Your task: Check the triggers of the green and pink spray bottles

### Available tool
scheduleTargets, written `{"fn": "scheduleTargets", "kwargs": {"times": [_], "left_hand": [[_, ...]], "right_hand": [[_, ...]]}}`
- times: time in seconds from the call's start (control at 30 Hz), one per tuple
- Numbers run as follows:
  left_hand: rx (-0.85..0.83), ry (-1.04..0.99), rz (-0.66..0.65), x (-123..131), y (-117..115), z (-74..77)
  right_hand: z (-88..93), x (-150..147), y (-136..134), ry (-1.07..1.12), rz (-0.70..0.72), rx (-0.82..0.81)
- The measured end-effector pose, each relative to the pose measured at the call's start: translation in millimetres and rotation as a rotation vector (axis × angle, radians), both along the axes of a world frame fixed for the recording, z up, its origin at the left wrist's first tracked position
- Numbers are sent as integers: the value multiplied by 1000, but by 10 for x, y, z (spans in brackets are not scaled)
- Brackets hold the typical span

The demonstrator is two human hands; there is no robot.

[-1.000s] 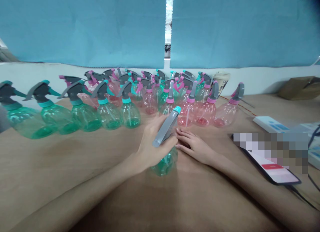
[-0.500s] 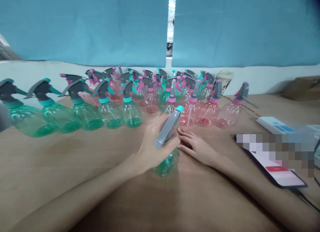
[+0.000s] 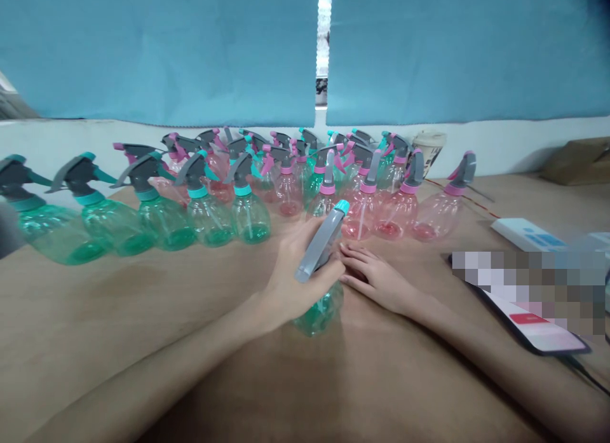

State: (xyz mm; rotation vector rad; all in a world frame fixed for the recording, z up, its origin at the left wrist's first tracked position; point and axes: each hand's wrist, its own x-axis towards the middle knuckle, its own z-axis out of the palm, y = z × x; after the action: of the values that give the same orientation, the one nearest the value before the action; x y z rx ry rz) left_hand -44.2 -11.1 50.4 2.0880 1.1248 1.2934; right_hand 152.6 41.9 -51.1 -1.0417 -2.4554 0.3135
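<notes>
In the middle of the head view, my left hand [image 3: 286, 274] is wrapped round the neck of a green spray bottle [image 3: 318, 314]. The bottle stands on the wooden table and has a grey trigger head with a turquoise nozzle tip; my fingers hide its collar and trigger. Just to the right, my right hand [image 3: 379, 276] lies low on the tabletop, fingers extended towards the bottle. Its fingertips are close to the held bottle; whether they touch it I cannot tell.
Green spray bottles [image 3: 164, 220] line the left, pink ones [image 3: 393, 214] the right, with several more behind. A paper cup [image 3: 431, 144] stands at the back. To the right are a phone [image 3: 538, 332] on a cable, a white box [image 3: 528, 235] and a brown package [image 3: 576, 161].
The view has shifted very slightly. Both hands and the held spray bottle stay practically where they were.
</notes>
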Motion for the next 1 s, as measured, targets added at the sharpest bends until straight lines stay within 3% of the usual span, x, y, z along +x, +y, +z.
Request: {"fn": "scheduleTargets", "kwargs": {"times": [1.0], "left_hand": [[25, -6, 7, 5, 5, 43]], "right_hand": [[25, -4, -1, -26, -3, -8]]}}
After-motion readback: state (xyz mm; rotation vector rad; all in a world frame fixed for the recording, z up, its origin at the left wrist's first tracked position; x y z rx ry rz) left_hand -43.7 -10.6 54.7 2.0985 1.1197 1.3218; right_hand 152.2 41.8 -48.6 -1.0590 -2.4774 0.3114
